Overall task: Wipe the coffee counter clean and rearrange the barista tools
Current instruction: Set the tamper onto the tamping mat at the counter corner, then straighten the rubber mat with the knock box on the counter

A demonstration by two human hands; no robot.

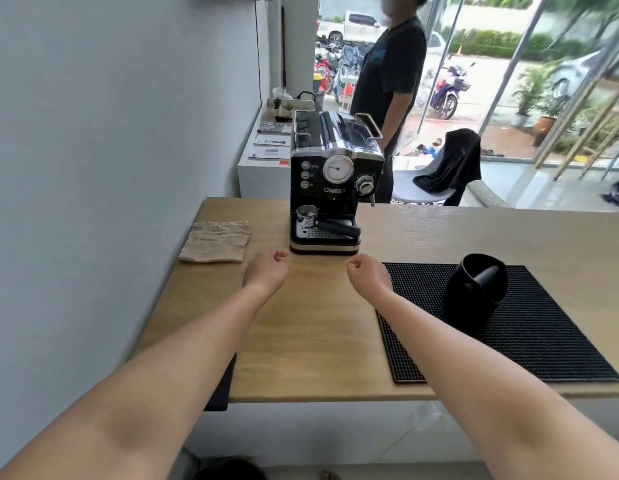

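A black espresso machine [335,181] stands at the back of the wooden counter [311,327]. On its drip tray lies a portafilter [322,221] with a black handle. A folded beige cloth [216,241] lies left of the machine. To the right, a black knock box [476,292] sits on a black rubber bar mat [529,327]. My left hand [266,271] and my right hand [368,275] hover over the counter just in front of the machine, both curled into loose fists and holding nothing.
A grey wall runs along the left side. A person in a dark shirt [387,84] stands behind the machine. A white chair with a black garment [450,168] sits beyond the counter. A white shelf with papers [266,147] stands at the back left.
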